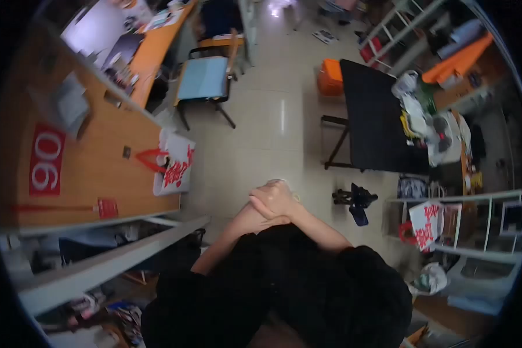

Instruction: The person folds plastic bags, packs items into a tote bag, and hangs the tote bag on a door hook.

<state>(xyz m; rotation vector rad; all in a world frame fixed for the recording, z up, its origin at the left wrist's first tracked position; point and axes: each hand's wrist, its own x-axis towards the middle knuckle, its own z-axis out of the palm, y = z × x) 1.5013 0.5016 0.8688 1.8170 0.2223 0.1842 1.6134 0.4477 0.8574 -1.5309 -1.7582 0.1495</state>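
Note:
Both hands are clasped together in front of my dark clothing, at the centre of the head view. My right hand [279, 198] lies over the other hand with its fingers closed round it. Underneath and to the left, my left hand [254, 218] is pressed against it, its fingers closed and partly hidden. Any small thing between the palms is hidden. Just beyond the knuckles, a pale object [278, 181] shows in part near the floor; I cannot make out what it is.
Ahead is tiled floor [264, 127], with a blue-seated chair [203, 79] to the left. A black table [377, 119] and orange box [330, 77] stand right. White-red bags [180, 168] hang both sides. Dark footwear [358, 200] lies right; a metal rail [116, 261] crosses lower left.

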